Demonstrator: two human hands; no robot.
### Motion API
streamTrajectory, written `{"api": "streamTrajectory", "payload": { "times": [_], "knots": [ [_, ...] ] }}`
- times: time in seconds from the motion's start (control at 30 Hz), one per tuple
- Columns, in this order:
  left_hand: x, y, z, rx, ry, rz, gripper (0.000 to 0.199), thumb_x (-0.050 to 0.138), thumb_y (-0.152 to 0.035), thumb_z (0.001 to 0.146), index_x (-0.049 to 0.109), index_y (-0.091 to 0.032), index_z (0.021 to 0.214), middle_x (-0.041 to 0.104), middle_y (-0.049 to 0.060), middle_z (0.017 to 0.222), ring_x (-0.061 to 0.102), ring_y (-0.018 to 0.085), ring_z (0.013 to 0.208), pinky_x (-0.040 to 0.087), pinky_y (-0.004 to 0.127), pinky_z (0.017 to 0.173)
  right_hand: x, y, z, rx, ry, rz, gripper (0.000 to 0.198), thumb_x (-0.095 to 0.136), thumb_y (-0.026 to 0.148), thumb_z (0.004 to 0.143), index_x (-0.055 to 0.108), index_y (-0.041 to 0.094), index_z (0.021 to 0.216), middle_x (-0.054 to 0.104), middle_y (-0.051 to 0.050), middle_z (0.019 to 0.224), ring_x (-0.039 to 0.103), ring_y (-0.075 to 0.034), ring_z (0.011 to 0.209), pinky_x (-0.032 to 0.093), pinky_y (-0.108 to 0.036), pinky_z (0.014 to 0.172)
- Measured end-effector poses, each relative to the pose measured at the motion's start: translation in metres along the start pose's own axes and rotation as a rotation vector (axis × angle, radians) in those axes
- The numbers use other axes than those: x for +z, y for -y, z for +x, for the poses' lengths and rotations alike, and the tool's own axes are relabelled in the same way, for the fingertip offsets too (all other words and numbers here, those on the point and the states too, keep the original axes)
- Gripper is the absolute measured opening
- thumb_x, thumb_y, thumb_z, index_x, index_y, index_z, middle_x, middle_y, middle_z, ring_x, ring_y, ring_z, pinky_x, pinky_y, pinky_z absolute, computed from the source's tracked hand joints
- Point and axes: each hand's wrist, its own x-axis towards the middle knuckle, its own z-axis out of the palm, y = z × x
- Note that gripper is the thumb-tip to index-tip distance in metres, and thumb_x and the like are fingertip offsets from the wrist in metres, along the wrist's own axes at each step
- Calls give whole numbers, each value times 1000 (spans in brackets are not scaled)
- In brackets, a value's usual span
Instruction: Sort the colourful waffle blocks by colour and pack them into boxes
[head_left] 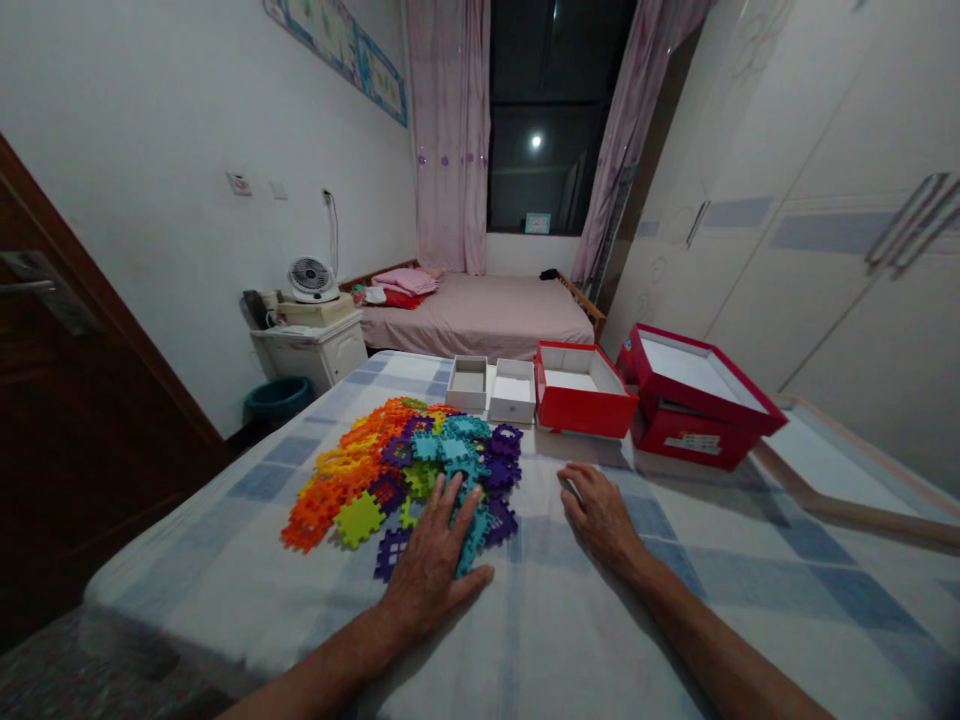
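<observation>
A: Left hand [431, 565]?
B: Fingers [450, 500] spread flat, palm down, pressing on the near edge of the tile pile [409, 465]. Fingertips on teal tiles [454, 450], a purple tile [391, 550] just left of the palm. Nothing gripped, hand released.

A: Right hand [600, 515]?
B: Flat on the cloth [675, 560], fingers loosely together, pointing up-left. Holds nothing. Just right of the pile, apart from it.

A: Pile location?
B: Left-centre of the bench, on the blue-and-white checked cloth. Orange tiles [330, 495] on the left side, yellow and green in the middle, teal and purple on the right by the left hand. Interlocking jagged-edge squares, heaped loose.

A: Behind it?
B: Two small white boxes [491, 388] side by side, touching, both open. Right of them an open red box [583, 390]. Further right another red box [697, 395], its lid tilted on top.

A: Rest?
B: Bed [487, 310] with pink cover at the back, white fan [310, 278] on a nightstand left, wardrobe [825, 200] right, dark window [547, 120] with pink curtains.
</observation>
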Motion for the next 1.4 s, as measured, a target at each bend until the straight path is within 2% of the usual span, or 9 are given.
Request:
{"api": "streamTrajectory", "payload": {
  "times": [0.13, 0.23, 0.33, 0.43, 0.57, 0.8, 1.0, 1.27, 1.4],
  "knots": [
    [-4, -20, 30, 190, 123, -42, 79, 63, -52, 73, 32, -23, 141, 25, 14, 150, 15, 36, 138, 24, 55, 107, 1, -1, -1, -16, -5, 3, 32, 41, 23, 84, 59, 17, 110, 56, -10, 120, 49, -21, 111, 36, -37, 97],
    [-17, -21, 72, 239, 30, -12, 61, 53, -52, 81, 43, -24, 134, 37, 12, 144, 26, 32, 135, 24, 52, 107, 2, -2, -1, -30, -26, 3, 31, 41, 23, 84, 59, 17, 110, 55, -10, 119, 49, -21, 111, 36, -37, 96],
    [-29, -1, 127, 177, -79, 99, 40, 45, -36, 90, 53, -16, 123, 50, 13, 131, 43, 25, 123, 36, 40, 102, 4, -5, -1, -45, -25, 1, 30, 41, 24, 85, 59, 19, 109, 56, -10, 119, 50, -21, 111, 37, -38, 95],
    [-29, 24, 179, 146, -46, 254, 30, 50, -25, 87, 59, -15, 113, 54, 13, 124, 49, 23, 115, 40, 37, 96, 5, -9, 0, -54, -1, -1, 30, 41, 24, 85, 58, 18, 110, 56, -11, 119, 50, -22, 111, 37, -39, 95],
    [-16, 42, 221, 231, 22, 314, 28, 61, -26, 79, 63, -17, 106, 58, 11, 118, 50, 24, 111, 41, 34, 91, 5, -12, 0, -61, 10, 4, 30, 42, 24, 85, 59, 19, 110, 56, -11, 120, 50, -23, 111, 39, -39, 94],
    [11, 47, 248, 286, 127, 433, 22, 68, -29, 72, 67, -16, 90, 66, 11, 95, 55, 25, 98, 40, 37, 85, 4, -13, -1, -104, -41, 3, 29, 44, 20, 84, 60, 19, 108, 57, -11, 115, 52, -22, 108, 42, -38, 92],
    [21, 48, 254, 259, 135, 500, 25, 67, -29, 72, 65, -17, 94, 66, 11, 99, 55, 26, 101, 32, 42, 93, 5, -14, -1, -111, -44, 4, 29, 44, 18, 84, 59, 17, 108, 56, -11, 116, 52, -22, 108, 43, -39, 91],
    [21, 50, 276, 188, 138, 493, 24, 63, -23, 75, 63, -16, 98, 66, 13, 100, 55, 27, 103, 32, 45, 94, 4, -10, 0, -97, -58, 8, 27, 47, 17, 83, 60, 20, 106, 57, -9, 114, 52, -21, 106, 43, -38, 90],
    [14, 47, 275, 181, 112, 471, 43, 64, -29, 75, 54, -19, 116, 60, 11, 113, 50, 26, 110, 34, 41, 94, 4, -12, 0, -87, -51, 14, 28, 46, 17, 83, 59, 19, 108, 56, -9, 115, 51, -21, 108, 43, -38, 91]
  ]
}}
